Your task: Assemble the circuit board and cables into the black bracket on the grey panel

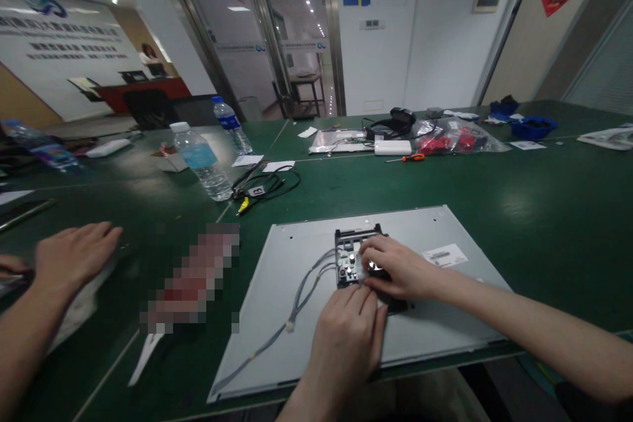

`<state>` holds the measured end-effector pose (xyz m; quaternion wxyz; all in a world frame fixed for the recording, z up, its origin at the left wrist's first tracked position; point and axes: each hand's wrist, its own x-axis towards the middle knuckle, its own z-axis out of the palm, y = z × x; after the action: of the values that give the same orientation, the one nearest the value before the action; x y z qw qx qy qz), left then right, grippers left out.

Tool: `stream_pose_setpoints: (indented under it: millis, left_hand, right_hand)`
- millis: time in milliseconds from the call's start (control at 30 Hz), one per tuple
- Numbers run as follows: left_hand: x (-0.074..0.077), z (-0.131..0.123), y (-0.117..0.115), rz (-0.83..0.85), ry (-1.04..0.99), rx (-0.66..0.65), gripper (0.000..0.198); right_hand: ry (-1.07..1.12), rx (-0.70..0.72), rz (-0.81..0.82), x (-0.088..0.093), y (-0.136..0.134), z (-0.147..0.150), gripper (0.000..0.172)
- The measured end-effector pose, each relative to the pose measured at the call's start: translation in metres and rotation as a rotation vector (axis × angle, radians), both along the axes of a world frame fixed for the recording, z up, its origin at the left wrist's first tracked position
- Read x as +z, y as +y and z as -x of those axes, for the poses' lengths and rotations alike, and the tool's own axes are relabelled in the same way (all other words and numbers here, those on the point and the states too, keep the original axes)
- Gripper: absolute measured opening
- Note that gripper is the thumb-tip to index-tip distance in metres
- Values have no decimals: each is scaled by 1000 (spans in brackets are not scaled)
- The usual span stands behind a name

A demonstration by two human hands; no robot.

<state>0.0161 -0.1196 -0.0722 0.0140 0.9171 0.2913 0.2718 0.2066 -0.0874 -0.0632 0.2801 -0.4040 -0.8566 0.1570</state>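
Observation:
A light grey metal panel lies flat on the green table in front of me. On it sits a small disc drive mechanism, with a black frame and silver parts. My right hand reaches in from the right, fingers curled over the drive's right side. Below it, my left hand has its fingers bent together against the drive's lower edge. Both hands hide much of the drive. Grey wires run from its left side across the panel to the lower left. A white label is stuck on the panel.
At far left are another person's hand and arm. Water bottles, black cables, an orange screwdriver, a plastic bag with red items and a blue tray lie beyond the panel. A blurred-out object lies left.

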Motion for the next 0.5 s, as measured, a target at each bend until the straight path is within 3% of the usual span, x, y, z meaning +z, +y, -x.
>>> stream_pose_setpoints:
  millis: [500]
  left_hand:
    - [8,0,-1,-16,-8,37,16]
  right_hand:
    - [7,7,-10,0,-1,-1,14]
